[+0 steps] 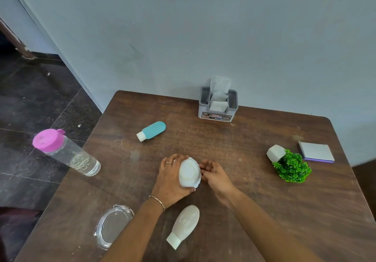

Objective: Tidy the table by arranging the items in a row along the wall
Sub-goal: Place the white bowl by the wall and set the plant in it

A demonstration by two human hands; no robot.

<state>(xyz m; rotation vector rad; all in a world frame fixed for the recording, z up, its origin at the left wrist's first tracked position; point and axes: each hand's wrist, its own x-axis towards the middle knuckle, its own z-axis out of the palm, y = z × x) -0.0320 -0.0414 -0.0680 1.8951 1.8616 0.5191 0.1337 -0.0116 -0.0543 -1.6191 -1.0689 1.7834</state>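
Hand on the left (pixel 169 180) grips white scalloped dish (pixel 189 173) over the surface (pixel 284 196); right hand (pixel 215 175) just beside it, fingers loosely curled, holding nothing.

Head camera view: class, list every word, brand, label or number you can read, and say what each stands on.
"OPEL": on the sticker on the front of the grey tissue holder.
Rest of that sticker: too blurred to read.
White print on the clear water bottle: not readable.
Faint marking on the white squeeze bottle: not readable.
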